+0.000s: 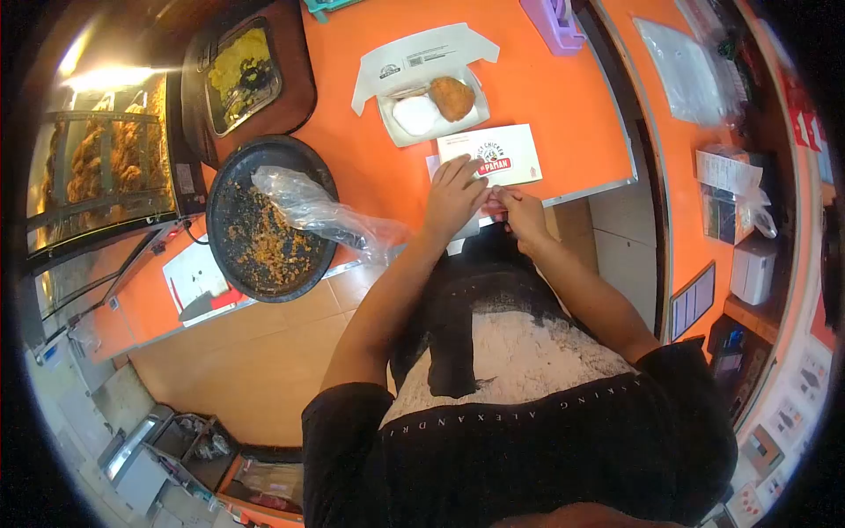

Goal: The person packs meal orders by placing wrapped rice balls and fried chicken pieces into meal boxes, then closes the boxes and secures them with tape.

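Note:
A closed white takeaway box [519, 151] with a red and black chicken logo lies near the counter's front edge. My left hand [453, 195] is over its near left corner, fingers stretched and apart. Beside it, my right hand [521, 214] has its fingers pinched together at the counter edge, close to my left thumb. Something small and reddish shows between the hands, too little to name. Behind the closed box stands an open takeaway box [422, 138], its lid raised. Inside are a white rice mound [415, 115] and a piece of fried chicken [451, 98].
To the left, a round black tray [231, 180] holds brown crumbs, with a clear plastic bag [330, 211] draped over it. Farther back is a metal tray [273, 95] of yellow food. A knife [209, 305] lies at the left; a purple tape dispenser [554, 28] stands at back right.

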A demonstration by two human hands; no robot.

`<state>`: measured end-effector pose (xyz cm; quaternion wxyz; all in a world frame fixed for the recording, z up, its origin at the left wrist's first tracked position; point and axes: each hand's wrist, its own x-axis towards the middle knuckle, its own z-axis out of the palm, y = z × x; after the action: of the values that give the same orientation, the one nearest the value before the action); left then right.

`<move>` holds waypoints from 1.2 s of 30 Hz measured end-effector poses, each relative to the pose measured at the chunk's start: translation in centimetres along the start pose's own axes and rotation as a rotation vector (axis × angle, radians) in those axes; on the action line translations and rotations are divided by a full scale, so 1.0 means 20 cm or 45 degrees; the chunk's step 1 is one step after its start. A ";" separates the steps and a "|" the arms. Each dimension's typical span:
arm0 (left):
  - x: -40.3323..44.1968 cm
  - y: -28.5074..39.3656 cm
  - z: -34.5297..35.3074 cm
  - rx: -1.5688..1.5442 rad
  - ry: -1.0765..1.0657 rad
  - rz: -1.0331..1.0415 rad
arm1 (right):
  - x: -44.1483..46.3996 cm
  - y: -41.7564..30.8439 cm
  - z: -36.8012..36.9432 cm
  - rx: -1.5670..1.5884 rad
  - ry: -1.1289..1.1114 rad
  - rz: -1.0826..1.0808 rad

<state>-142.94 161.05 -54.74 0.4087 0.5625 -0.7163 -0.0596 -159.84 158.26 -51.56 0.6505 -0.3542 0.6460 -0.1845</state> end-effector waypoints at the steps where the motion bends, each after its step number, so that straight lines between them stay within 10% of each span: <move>1: 0.00 -0.01 0.00 -0.003 0.003 0.013 | 0.02 0.03 -0.01 0.006 0.007 -0.010; 13: 0.00 -0.03 -0.03 0.081 -0.226 0.054 | 0.17 0.21 0.01 0.139 -0.001 -0.295; 18: 0.01 -0.02 -0.04 0.010 -0.271 0.005 | 0.16 0.21 0.08 -0.342 0.375 -0.411; 25: 0.00 -0.05 -0.04 -0.035 -0.315 0.007 | 0.20 0.07 -0.09 -0.746 0.177 -0.148; 29: 0.03 -0.06 0.02 -0.033 -0.305 0.049 | 0.18 0.06 -0.27 -0.877 0.613 -0.750; 36: 0.17 0.03 0.02 -0.487 -0.068 -0.222 | 0.30 -0.46 -0.49 -0.603 0.549 -1.007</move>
<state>-143.76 158.12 -52.98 0.4820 0.5327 -0.6512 -0.2445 -166.86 145.60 -48.55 0.2846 -0.6635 0.6060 -0.3340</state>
